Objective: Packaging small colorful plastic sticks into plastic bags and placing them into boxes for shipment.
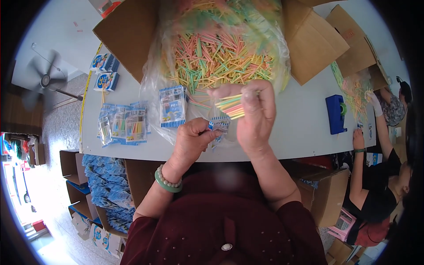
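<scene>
My left hand [191, 140] is closed on the edge of a small clear plastic bag [219, 126] with blue-striped print. My right hand [258, 121] is raised just right of it, thumb and fingers pinching a bundle of thin coloured sticks [232, 106] in yellow, green and pink. Beyond both hands, a big heap of loose sticks [216, 57] fills a clear plastic liner [152, 88] at the table's far side. A stack of flat blue-and-white bags [172, 106] lies left of the heap. Further left are several filled bags [125, 125] with sticks showing through.
Cardboard flaps [128, 37] flank the heap. Blue-and-white packs [105, 70] sit at the table's left edge, and a blue tape dispenser [336, 114] stands right. A box of blue bags [106, 185] is below left, an open carton [329, 194] below right. A co-worker [375, 185] works at far right.
</scene>
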`<action>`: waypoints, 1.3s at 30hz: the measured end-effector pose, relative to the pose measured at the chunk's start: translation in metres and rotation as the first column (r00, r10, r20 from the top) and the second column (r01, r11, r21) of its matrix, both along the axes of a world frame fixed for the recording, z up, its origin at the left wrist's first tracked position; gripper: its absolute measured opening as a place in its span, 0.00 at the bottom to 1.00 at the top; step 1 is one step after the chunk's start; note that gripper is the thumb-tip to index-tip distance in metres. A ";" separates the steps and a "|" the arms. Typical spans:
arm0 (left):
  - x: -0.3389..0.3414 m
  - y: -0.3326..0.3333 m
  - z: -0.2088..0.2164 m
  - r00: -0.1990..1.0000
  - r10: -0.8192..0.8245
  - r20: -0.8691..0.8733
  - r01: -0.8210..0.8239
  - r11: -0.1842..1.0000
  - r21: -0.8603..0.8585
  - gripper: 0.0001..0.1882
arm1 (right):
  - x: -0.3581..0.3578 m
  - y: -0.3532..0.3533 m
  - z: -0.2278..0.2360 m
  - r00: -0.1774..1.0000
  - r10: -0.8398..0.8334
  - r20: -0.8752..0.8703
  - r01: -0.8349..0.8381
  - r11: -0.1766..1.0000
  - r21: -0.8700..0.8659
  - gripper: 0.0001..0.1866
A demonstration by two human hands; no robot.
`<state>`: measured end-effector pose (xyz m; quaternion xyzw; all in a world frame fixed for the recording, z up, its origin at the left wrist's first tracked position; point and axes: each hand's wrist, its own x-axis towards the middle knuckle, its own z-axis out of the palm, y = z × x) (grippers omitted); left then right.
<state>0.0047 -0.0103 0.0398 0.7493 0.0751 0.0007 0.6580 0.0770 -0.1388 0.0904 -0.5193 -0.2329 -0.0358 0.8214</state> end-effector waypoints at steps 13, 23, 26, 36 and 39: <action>-0.003 -0.001 0.001 0.989 -0.100 -0.111 0.059 0.944 -0.324 0.07 | -0.013 -0.018 -0.027 0.995 0.027 0.092 -0.004 0.971 -0.241 0.10; -0.004 -0.004 -0.003 0.988 -0.154 0.017 0.154 0.973 -0.170 0.04 | -0.014 -0.016 -0.035 0.964 0.233 -0.126 -0.263 0.895 -0.360 0.08; -0.002 -0.008 -0.007 0.972 -0.024 0.232 0.090 0.956 -0.281 0.05 | -0.011 -0.021 -0.038 0.954 0.294 -0.060 -0.285 0.826 -0.486 0.07; 0.000 0.011 -0.004 0.973 -0.110 0.203 0.177 0.919 -0.352 0.18 | -0.006 -0.040 -0.041 0.980 0.199 0.015 -0.116 0.628 -0.769 0.14; -0.002 0.012 -0.005 0.981 -0.089 0.171 0.145 0.925 -0.351 0.18 | -0.012 -0.037 -0.040 0.975 0.091 0.203 0.116 0.571 -0.813 0.11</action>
